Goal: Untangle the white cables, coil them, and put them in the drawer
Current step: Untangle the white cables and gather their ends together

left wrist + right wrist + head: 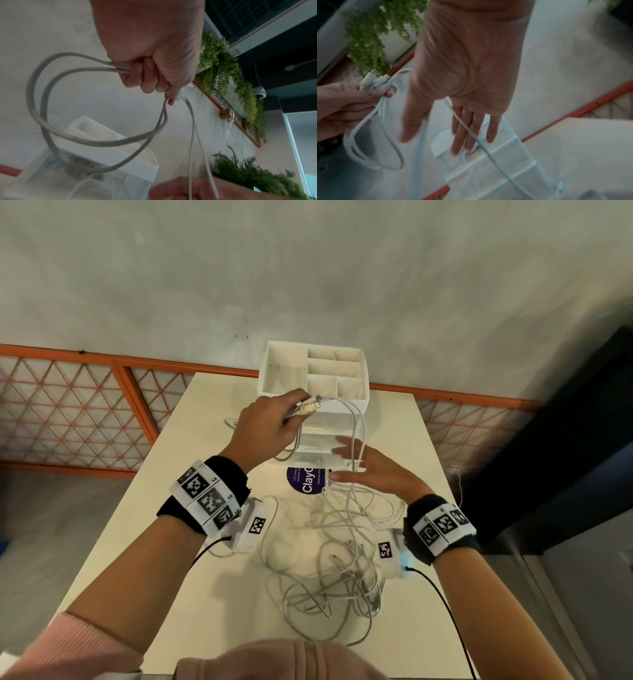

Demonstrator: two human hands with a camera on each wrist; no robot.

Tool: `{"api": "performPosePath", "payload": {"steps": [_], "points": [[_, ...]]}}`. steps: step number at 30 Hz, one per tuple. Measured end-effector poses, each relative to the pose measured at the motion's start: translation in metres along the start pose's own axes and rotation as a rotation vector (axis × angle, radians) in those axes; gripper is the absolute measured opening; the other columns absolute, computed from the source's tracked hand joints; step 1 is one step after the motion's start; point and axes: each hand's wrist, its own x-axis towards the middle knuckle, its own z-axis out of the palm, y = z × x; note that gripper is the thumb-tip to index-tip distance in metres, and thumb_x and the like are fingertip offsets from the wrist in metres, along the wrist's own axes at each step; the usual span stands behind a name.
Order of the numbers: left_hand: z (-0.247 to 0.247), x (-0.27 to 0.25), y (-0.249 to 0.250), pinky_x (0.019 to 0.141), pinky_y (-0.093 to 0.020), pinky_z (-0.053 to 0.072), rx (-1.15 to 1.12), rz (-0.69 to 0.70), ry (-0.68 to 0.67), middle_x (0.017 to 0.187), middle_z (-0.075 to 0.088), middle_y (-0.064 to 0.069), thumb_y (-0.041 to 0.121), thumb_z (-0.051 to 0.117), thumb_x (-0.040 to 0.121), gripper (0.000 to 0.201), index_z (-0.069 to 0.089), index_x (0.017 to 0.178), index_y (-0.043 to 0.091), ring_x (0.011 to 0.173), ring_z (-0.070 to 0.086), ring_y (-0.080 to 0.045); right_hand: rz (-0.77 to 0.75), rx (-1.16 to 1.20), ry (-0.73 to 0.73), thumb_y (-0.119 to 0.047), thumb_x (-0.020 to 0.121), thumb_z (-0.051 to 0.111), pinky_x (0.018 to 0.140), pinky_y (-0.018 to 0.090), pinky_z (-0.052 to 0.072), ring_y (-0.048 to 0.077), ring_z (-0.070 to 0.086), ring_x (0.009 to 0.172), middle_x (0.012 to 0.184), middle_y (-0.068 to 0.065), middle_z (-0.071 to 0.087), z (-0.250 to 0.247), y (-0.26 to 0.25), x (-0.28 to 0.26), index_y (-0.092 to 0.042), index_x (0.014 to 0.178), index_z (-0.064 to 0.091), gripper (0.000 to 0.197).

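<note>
Smooth white cables (346, 529); matt cream table (191, 542); drawer unit (313, 371) of white and clear plastic.

I am reading only one piece of print: a round purple sticker (306, 481) is lying flat on the table (212, 446), just in front of the white drawer unit (313, 392), and its large white letters are showing "Clay" before my right hand (373, 472) and the cables are cutting off the rest. The smaller white lines beside that word are staying too blurred for me to make out. The bands on my wrists are carrying black-and-white square code patterns with tiny digits that I am not managing to read.
</note>
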Motion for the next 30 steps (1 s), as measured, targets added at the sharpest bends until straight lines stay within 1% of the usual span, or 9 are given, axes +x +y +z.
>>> {"api": "performPosePath", "payload": {"steps": [3,6,10,14,18,20,23,26,30], "points": [[0.000,0.001,-0.011,0.058,-0.029,0.036,-0.043,-0.092,0.084,0.069,0.061,-0.004,0.029,0.052,0.094,0.021,0.061,0.105,0.014,0.068,0.059,-0.034,-0.064,-0.045,-0.008,-0.021,0.094,0.056,0.074,0.018,0.046,0.006,0.065,0.072,0.077,0.003,0.070,0.007,0.010,0.006,-0.006,0.101,0.065,0.019],[-0.001,-0.009,-0.040,0.063,-0.039,0.043,0.000,-0.265,0.174,0.086,0.069,-0.018,0.027,0.051,0.095,0.023,0.060,0.106,0.010,0.082,0.062,-0.041,0.035,-0.112,0.015,-0.022,0.095,0.052,0.067,0.021,0.044,0.006,0.059,0.057,0.061,-0.002,0.060,0.002,0.039,0.002,-0.014,0.075,0.063,0.024],[0.007,-0.033,-0.070,0.072,-0.044,0.045,0.091,-0.580,0.131,0.099,0.066,-0.021,0.027,0.050,0.095,0.025,0.059,0.104,0.006,0.094,0.058,-0.042,0.086,-0.257,0.018,-0.023,0.097,0.049,0.071,0.033,0.043,0.014,0.057,0.065,0.064,-0.002,0.058,-0.011,0.064,-0.006,-0.024,0.071,0.058,0.027],[0.019,-0.046,-0.074,0.084,-0.040,0.045,0.009,-0.779,-0.027,0.112,0.066,-0.016,0.029,0.063,0.087,0.037,0.054,0.118,0.010,0.107,0.059,-0.035,-0.023,-0.231,0.199,-0.021,0.098,0.045,0.059,0.017,0.040,-0.002,0.048,0.048,0.057,-0.004,0.049,-0.021,0.027,-0.008,-0.019,0.079,0.064,0.026],[0.013,-0.036,-0.034,0.060,-0.021,0.042,-0.250,-0.432,0.105,0.064,0.063,-0.002,0.034,0.067,0.084,0.053,0.046,0.130,0.019,0.061,0.057,-0.014,-0.133,-0.348,0.266,-0.032,0.095,0.051,0.050,0.010,0.035,0.001,0.044,0.046,0.055,-0.008,0.047,-0.032,-0.030,-0.010,-0.015,0.088,0.071,0.027],[0.010,-0.026,-0.008,0.049,-0.009,0.032,-0.381,-0.253,-0.036,0.052,0.050,0.011,0.031,0.071,0.082,0.059,0.043,0.134,0.026,0.046,0.044,-0.002,-0.181,-0.392,0.226,-0.035,0.093,0.054,0.051,0.012,0.035,0.004,0.045,0.048,0.055,-0.009,0.050,-0.033,-0.056,-0.009,-0.016,0.087,0.073,0.027],[0.016,-0.013,0.008,0.053,-0.007,0.033,-0.448,-0.133,-0.236,0.052,0.053,0.020,0.023,0.070,0.084,0.047,0.052,0.127,0.019,0.048,0.047,0.004,-0.278,-0.348,0.187,-0.033,0.093,0.055,0.051,0.011,0.034,0.002,0.044,0.047,0.048,-0.013,0.052,-0.032,-0.087,-0.013,-0.014,0.088,0.074,0.028],[0.021,-0.012,0.003,0.056,-0.016,0.035,-0.476,-0.140,-0.203,0.056,0.055,0.019,0.025,0.062,0.089,0.025,0.053,0.111,0.017,0.050,0.045,-0.001,-0.311,-0.270,0.166,-0.027,0.095,0.053,0.053,0.011,0.032,0.000,0.043,0.047,0.048,-0.026,0.054,-0.035,-0.097,-0.022,-0.007,0.092,0.073,0.028],[0.019,-0.015,0.002,0.054,-0.016,0.036,-0.602,-0.185,-0.191,0.056,0.060,0.007,0.027,0.067,0.085,0.045,0.044,0.122,0.037,0.049,0.045,-0.010,-0.267,-0.248,0.052,-0.027,0.095,0.053,0.055,0.010,0.033,-0.001,0.043,0.050,0.051,-0.026,0.055,-0.026,-0.087,-0.026,-0.008,0.096,0.073,0.027]]}}
